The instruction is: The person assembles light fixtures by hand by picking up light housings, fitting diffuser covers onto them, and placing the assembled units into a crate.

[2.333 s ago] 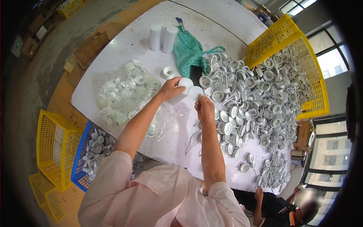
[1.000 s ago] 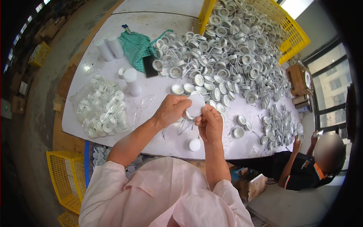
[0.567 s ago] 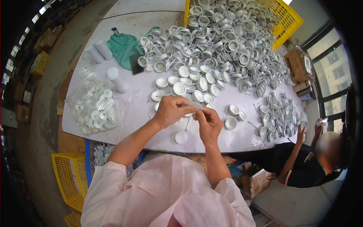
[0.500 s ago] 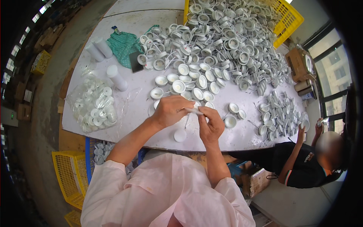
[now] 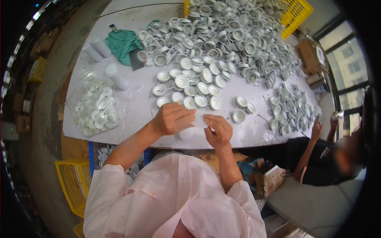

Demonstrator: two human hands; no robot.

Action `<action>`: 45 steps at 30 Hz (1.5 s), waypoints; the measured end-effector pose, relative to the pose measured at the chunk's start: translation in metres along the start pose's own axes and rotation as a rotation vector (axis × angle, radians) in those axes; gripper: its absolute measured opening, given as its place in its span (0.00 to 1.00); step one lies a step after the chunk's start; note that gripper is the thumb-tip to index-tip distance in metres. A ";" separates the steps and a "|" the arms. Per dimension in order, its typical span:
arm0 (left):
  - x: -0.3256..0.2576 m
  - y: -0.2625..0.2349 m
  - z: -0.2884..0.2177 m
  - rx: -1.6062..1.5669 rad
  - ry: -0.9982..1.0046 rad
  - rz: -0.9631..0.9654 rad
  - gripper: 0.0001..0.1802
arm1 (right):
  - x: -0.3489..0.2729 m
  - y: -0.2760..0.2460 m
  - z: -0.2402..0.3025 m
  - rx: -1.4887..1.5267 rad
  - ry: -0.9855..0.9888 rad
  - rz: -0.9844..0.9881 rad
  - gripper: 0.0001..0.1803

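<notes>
Left edge of table (image 5: 131, 115): clear bag of white caps (image 5: 95, 108) lying filled. Near edge: left hand (image 5: 171, 118) and right hand (image 5: 217, 130), both grips closing on one white cap (image 5: 199, 120). Far right corner: large heap of caps (image 5: 234, 35) lying unsorted, most work remaining.

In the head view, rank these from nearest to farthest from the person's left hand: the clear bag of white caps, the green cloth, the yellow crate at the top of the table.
Measured from the left hand:
1. Clear bag of white caps, to the hand's left near the table's left edge.
2. Green cloth, farther up and to the left, beside the pile of caps.
3. Yellow crate, at the far top right of the table.
</notes>
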State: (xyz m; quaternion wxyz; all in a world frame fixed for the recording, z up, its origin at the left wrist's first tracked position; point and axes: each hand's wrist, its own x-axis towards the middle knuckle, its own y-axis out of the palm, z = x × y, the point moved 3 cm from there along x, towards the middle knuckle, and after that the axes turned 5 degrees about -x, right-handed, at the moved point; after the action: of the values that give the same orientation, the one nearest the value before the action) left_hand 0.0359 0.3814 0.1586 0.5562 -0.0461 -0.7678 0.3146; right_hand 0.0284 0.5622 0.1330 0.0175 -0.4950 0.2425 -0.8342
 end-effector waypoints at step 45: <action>-0.020 0.271 -0.030 -0.418 -1.297 0.119 0.46 | -0.171 -0.173 -0.189 0.982 1.631 -0.280 0.05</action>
State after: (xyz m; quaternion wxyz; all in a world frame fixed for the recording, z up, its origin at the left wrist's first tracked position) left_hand -0.0059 0.6017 0.0028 -0.0552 0.0035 -0.9866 0.1538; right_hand -0.0060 0.8337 -0.0084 -0.0507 0.2755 -0.2575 -0.9248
